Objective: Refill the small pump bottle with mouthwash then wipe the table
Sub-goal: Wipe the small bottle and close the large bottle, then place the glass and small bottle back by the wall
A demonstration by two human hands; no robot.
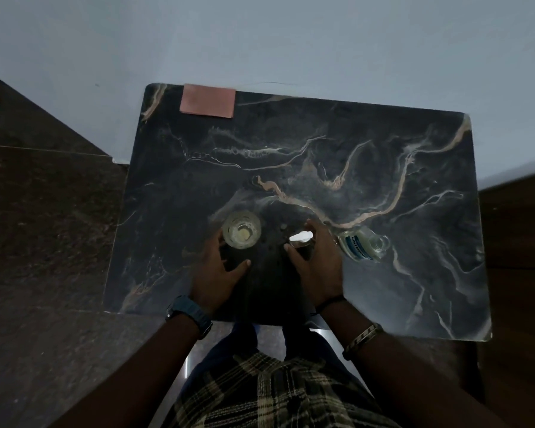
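1. My right hand (pixel 317 261) is wrapped around the small pump bottle (pixel 301 242), fingers curled round its dark body, white pump head poking out on top. The bottle stands upright on the table (pixel 368 149), near the front edge, about centre.
2. My left hand (pixel 217 270) is half cupped at the glass (pixel 241 229), thumb spread out toward the right and fingers on the glass's left side; I can't tell whether it is really gripping, too dark.
3. The glass is upright, just left of the pump bottle, with a pale yellowish spot at the bottom.
4. The mouthwash bottle (pixel 363 242) lies on its side just right of my right hand, open neck pointing right, blue label facing up, clear body.
5. A pink cloth (pixel 207 101) lies folded flat at the far left corner of the table, well apart from everything else.
6. Watch (pixel 189 315) on my left wrist, bracelet (pixel 362 339) on my right forearm.
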